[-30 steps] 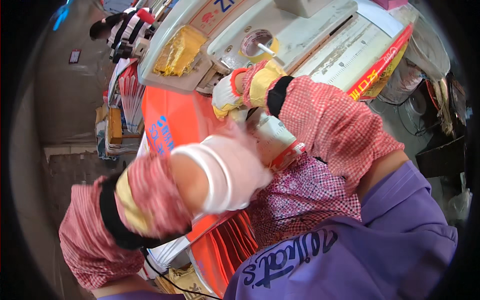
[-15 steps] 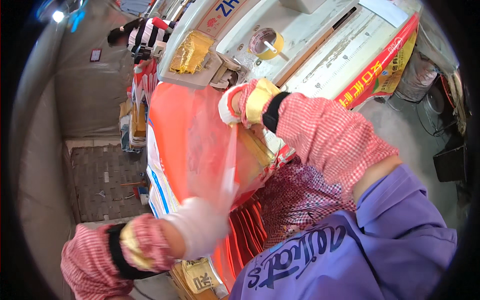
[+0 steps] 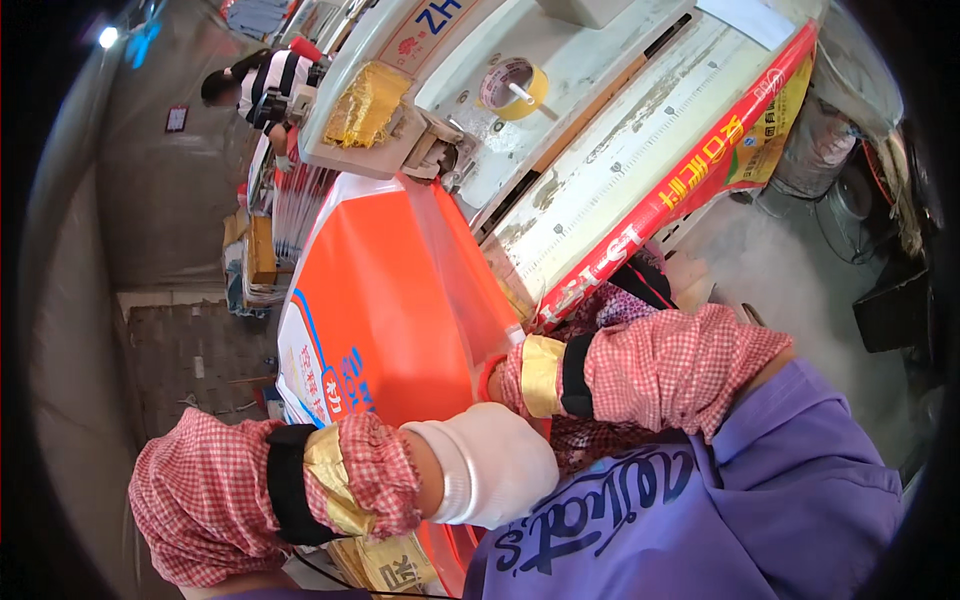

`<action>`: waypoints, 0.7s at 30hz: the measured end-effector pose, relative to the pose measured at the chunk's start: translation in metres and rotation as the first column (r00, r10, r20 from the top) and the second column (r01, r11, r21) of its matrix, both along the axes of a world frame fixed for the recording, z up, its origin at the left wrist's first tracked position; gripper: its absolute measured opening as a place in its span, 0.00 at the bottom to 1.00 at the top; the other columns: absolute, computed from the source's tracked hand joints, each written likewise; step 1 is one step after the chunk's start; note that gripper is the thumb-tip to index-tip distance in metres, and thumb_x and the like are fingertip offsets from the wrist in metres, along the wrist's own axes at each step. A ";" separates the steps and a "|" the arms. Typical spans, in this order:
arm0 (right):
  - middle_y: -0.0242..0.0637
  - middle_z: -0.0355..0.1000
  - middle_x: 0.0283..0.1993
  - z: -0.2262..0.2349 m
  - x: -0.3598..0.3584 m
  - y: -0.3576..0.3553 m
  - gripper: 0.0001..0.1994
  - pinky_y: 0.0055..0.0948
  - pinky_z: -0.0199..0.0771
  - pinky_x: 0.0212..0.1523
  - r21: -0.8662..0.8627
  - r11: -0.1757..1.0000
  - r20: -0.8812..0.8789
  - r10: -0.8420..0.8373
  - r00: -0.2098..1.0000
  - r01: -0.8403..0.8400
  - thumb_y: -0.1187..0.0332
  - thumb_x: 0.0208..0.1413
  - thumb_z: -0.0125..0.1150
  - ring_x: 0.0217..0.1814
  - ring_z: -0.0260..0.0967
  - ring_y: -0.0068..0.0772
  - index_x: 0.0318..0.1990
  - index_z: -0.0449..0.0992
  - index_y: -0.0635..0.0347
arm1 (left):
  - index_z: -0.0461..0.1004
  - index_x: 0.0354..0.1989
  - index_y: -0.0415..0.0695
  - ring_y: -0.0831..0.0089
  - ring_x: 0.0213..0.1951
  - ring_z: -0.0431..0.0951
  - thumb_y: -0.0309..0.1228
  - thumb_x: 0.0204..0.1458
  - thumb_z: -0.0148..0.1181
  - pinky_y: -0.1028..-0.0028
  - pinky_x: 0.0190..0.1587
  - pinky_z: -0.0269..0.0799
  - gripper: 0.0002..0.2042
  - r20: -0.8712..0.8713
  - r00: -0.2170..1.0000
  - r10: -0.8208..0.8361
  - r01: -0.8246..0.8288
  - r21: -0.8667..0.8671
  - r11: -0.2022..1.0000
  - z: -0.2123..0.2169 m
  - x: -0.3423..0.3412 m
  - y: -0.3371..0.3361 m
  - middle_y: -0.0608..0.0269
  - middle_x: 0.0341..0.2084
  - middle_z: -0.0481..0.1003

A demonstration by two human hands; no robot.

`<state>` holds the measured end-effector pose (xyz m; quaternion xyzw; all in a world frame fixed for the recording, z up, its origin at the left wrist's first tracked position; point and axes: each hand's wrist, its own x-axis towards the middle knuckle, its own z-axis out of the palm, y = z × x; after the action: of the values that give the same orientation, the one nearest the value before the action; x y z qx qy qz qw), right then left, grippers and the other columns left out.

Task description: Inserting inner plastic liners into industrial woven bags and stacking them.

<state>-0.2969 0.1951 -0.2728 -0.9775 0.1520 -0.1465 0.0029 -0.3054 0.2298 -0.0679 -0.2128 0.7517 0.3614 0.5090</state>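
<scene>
A large glossy orange-red plastic sack (image 3: 400, 280) with white and blue print on its left side hangs from the sewing machine (image 3: 400, 120) toward me. A strip of clear film runs along its right edge. My left hand (image 3: 490, 460), in a white glove, lies at the sack's near end, the back of the glove upward and its fingers hidden underneath. Just beyond it, my right hand (image 3: 494, 376) reaches the sack's near right edge; only a bit with a red glove cuff shows, and its fingers are out of sight. More red sacks (image 3: 450, 545) hang below.
A yellow tape roll (image 3: 513, 88) lies on the machine bed, and gold tape (image 3: 366, 104) covers part of the machine head. A red and yellow printed sheet (image 3: 700, 165) lines the table's front edge. At the far left, another person (image 3: 265, 85) stands beside stacked sacks.
My right hand has come back from beside the machine head toward my body. The left hand has moved right, close to it. The sack's orange surface now lies smoother and more exposed.
</scene>
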 end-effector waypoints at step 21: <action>0.36 0.67 0.15 0.044 0.032 -0.069 0.07 0.33 0.66 0.17 0.005 0.937 0.076 -0.348 0.935 0.348 0.69 0.46 0.51 0.18 0.67 0.33 0.25 0.74 0.62 | 0.74 0.16 0.45 0.61 0.21 0.75 0.27 0.31 0.56 0.68 0.20 0.67 0.02 -0.074 0.997 -0.035 0.020 -0.198 0.980 0.004 0.022 0.034 0.61 0.14 0.71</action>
<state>-0.2654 0.1266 -0.2287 -0.9289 0.3218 -0.1823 -0.0212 -0.2837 0.2634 -0.0642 -0.2375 0.8058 0.2860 0.4609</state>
